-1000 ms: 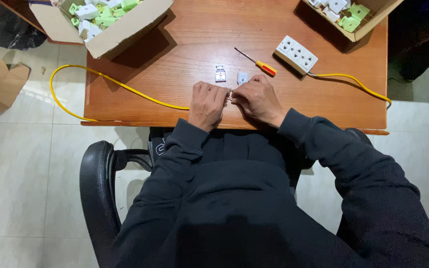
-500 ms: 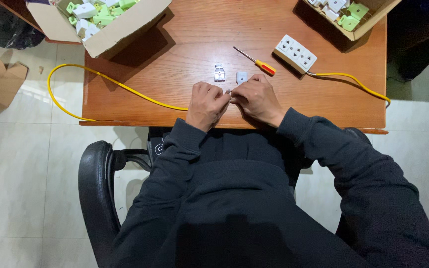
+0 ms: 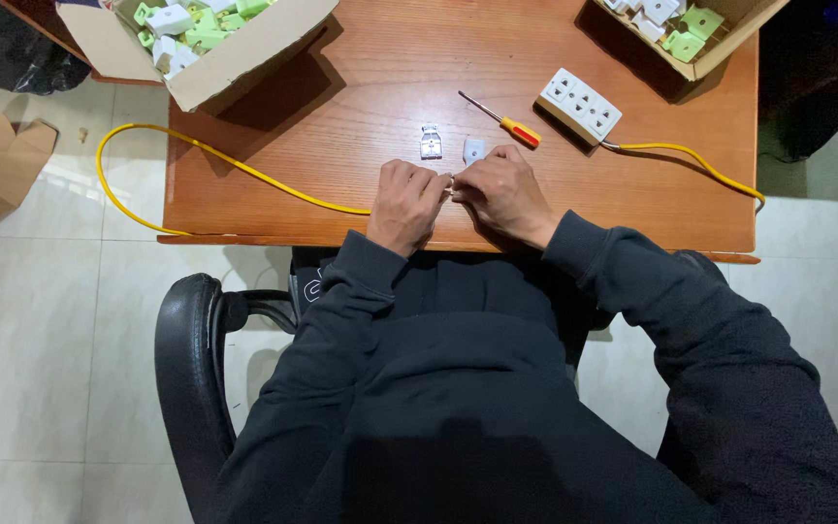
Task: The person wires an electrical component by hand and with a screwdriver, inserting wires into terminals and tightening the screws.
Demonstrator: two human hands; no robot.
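Left hand (image 3: 406,206): resting on the wooden desk (image 3: 361,87) near its front edge, fingers curled inward, pinched on the end of the yellow cable (image 3: 215,155) where it arrives from the left.
Right hand (image 3: 503,192): fingertip to fingertip with the left, fingers bunched on the same small spot; exactly what sits between them cannot be told, hidden by knuckles.
Cable run: looping off the desk's left edge, back across the top toward the left hand; long axis at the grip roughly left to right, so nearer the left hand.
Plug halves: 2 small white pieces, plug base (image 3: 431,142) and plug cover (image 3: 474,150), lying just beyond the fingertips, apart from both hands.
Screwdriver (image 3: 501,121): orange handle, lying diagonal beyond the right hand, handle end closer to it, untouched.
Power strip (image 3: 580,105): white, further right, its own yellow lead trailing off the right edge.
Cartons: 2 open cardboard boxes, left box (image 3: 235,53) and right box (image 3: 720,44), at the far corners, holding white and green parts.
Seat: black office chair (image 3: 191,359) drawn up to the desk.
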